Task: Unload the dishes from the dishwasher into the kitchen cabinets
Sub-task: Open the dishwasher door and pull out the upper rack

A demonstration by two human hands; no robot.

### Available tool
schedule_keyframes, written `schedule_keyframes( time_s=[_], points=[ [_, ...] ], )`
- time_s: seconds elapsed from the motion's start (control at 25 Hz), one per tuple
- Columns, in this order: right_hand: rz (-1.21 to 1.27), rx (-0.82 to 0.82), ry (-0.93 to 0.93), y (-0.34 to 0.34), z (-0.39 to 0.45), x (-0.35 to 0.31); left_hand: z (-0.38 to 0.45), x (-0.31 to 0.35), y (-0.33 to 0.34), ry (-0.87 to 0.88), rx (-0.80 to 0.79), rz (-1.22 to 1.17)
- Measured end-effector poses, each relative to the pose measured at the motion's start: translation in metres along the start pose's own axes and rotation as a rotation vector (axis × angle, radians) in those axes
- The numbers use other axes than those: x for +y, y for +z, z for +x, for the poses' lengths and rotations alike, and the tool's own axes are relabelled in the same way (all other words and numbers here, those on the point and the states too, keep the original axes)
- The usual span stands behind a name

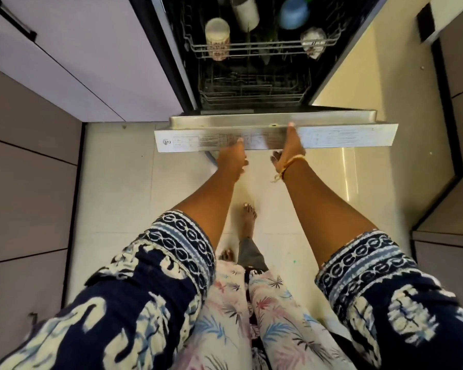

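Both hands, left hand (231, 158) and right hand (292, 145), grip the dishwasher door (275, 136) edge at mid-frame; lower it evenly, keeping feet clear.

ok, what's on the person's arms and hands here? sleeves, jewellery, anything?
Both forearms are bare below loose elbow-length sleeves: the left sleeve and right sleeve are navy with white blotchy print and a cuff band of pale blue stripes and chain-like loops. The right hand has a yellow-orange thread bracelet at the wrist. The left hand shows no jewellery.
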State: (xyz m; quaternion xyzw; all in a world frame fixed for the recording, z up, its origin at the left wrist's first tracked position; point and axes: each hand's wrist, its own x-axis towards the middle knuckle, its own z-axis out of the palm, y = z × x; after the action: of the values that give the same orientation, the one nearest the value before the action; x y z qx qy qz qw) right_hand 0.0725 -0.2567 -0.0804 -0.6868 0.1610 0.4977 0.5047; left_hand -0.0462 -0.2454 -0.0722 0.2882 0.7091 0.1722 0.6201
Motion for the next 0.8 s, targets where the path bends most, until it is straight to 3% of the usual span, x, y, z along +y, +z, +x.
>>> schedule_keyframes(
  time_s=[0.04, 0.08, 0.12, 0.16, 0.2, 0.24, 0.32, 0.4, 0.6, 0.8],
  points=[
    [-0.236, 0.157, -0.156, -0.002, -0.011, -0.002, -0.005, 0.0, -0.004, 0.193, 0.144, 0.261],
    [-0.548, 0.337, -0.459, -0.004, -0.017, -0.006, -0.008, 0.003, -0.008, 0.442, 0.273, 0.469],
    [-0.805, 0.405, -0.833, -0.007, -0.018, -0.011, -0.01, 0.01, -0.008, 0.679, 0.34, 0.616],
    [-1.021, 0.356, -1.105, -0.009, -0.019, -0.014, -0.006, 0.019, -0.008, 0.864, 0.359, 0.739],
    [-1.19, 0.26, -1.253, -0.007, -0.014, -0.02, 0.003, 0.029, -0.007, 0.971, 0.346, 0.874],
    [-1.351, 0.177, -1.313, -0.004, -0.005, -0.027, 0.015, 0.036, -0.006, 0.994, 0.318, 1.025],
    [-1.615, 0.051, -1.262, 0.003, 0.02, -0.036, 0.04, 0.041, -0.009, 0.906, 0.246, 1.268],
    [-1.78, -0.035, -1.239, 0.0, 0.037, -0.039, 0.057, 0.033, -0.015, 0.841, 0.175, 1.35],
    [-1.811, -0.056, -1.355, -0.016, 0.052, -0.022, 0.06, 0.016, -0.02, 0.856, 0.153, 1.428],
    [-1.809, -0.058, -1.316, -0.048, 0.053, 0.021, 0.05, -0.038, -0.019, 0.841, 0.157, 1.443]
  ],
)
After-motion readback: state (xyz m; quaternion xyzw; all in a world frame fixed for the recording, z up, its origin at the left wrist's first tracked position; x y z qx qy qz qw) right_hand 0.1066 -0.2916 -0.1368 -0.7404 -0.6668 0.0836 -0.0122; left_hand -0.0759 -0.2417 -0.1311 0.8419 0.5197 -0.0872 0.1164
